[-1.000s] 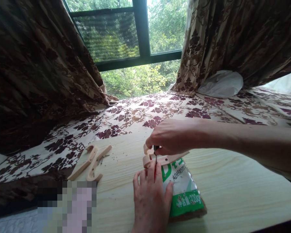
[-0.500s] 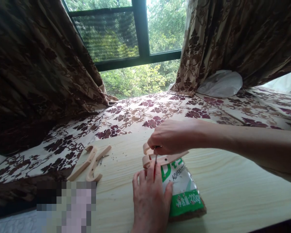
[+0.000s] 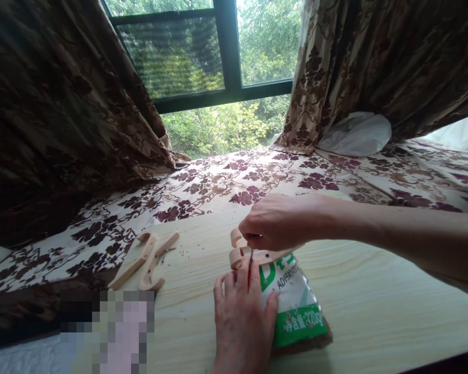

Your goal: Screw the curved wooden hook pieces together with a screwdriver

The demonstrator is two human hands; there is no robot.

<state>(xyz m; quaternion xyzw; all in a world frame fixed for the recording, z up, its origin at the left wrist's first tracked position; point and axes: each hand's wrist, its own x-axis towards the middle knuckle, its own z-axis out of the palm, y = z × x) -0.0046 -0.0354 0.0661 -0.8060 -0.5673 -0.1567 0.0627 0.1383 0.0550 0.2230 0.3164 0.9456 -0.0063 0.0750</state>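
Observation:
My right hand [image 3: 271,223] is closed in a fist around the dark handle of a screwdriver [image 3: 251,256], whose thin metal shaft points down. Its tip is hidden near my left fingers. Below the fist lie two curved pale wooden hooks [image 3: 237,258], the nearer resting on a green-and-white snack bag [image 3: 296,306]; a dark hole shows in that hook. My left hand [image 3: 244,317] lies palm down on the bag, fingers stretched forward and thumb apart, its fingertips at the nearer hook beside the shaft. Something red shows between two of its fingers.
Two more wooden hooks [image 3: 156,262] lie at the left of the pale wooden tabletop [image 3: 378,301], with several screws [image 3: 166,253] by them and small bits scattered nearby. Behind are a flowered cloth [image 3: 245,179], a white plastic bag [image 3: 356,134], curtains and a window.
My right fist has shifted very slightly on the screwdriver. My left hand, the bag and the hooks look the same as before.

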